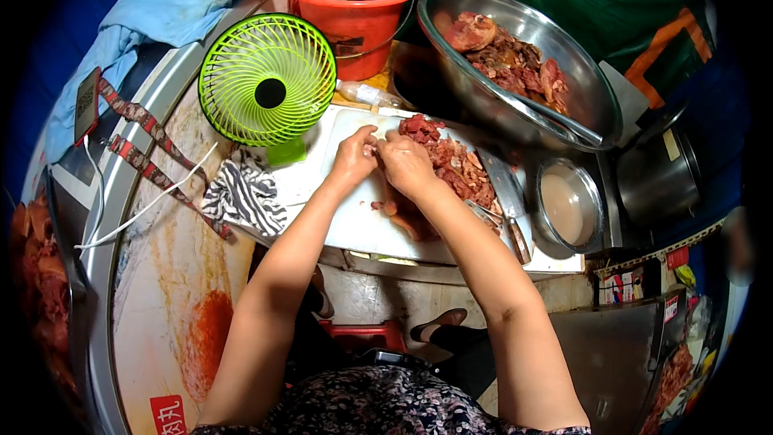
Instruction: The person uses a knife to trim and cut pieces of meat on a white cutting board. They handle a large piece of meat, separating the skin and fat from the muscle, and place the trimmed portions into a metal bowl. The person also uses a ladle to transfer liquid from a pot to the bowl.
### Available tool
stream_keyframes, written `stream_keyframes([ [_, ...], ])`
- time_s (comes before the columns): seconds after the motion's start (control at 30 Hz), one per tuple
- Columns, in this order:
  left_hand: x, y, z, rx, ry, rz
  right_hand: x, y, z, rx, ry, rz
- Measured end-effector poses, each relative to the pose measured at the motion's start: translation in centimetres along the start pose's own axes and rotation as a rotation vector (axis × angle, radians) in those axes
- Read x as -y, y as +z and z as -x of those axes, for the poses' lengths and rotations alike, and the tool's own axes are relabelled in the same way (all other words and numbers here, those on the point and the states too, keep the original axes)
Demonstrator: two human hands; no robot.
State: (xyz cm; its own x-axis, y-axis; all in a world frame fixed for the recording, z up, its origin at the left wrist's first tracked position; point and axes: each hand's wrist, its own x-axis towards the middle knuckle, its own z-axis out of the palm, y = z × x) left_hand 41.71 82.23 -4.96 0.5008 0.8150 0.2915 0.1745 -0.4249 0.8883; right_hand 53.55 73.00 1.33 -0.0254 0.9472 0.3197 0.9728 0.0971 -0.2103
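My left hand (355, 158) and my right hand (407, 163) meet over a white cutting board (347, 223), fingers bent towards each other. A small bit of something pinkish shows between the fingertips, but I cannot tell which hand holds it. Just right of my right hand lies a heap of cut reddish meat (459, 166). A larger piece of meat (413, 226) rests below my right wrist, partly hidden by the forearm. On the heap's right side lies a cleaver (504, 187) with a wooden handle. A small meat scrap (377, 205) sits on the board.
A green fan (269, 81) and striped cloth (247, 193) stand left. Behind are an orange bucket (362, 30), a plastic bottle (368, 95) and a tilted steel basin (519, 115) with meat (513, 60). A bowl of cloudy liquid (561, 205) stands right.
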Motion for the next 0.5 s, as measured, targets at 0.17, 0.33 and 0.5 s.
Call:
stream_keyframes([
  [0.17, 1.4, -1.2, -0.2, 0.192, -0.171, 0.346, -1.2, 1.7, -0.2, 0.096, -0.091, 0.141],
  [0.33, 2.7, 0.1, -0.3, 0.152, -0.187, 0.446, -1.0, 2.5, 0.3, 0.094, -0.138, 0.205],
  [0.5, 4.4, 0.6, -0.2, 0.052, -0.106, 0.179, -0.4, 1.6, 0.4, 0.106, -0.192, 0.246],
])
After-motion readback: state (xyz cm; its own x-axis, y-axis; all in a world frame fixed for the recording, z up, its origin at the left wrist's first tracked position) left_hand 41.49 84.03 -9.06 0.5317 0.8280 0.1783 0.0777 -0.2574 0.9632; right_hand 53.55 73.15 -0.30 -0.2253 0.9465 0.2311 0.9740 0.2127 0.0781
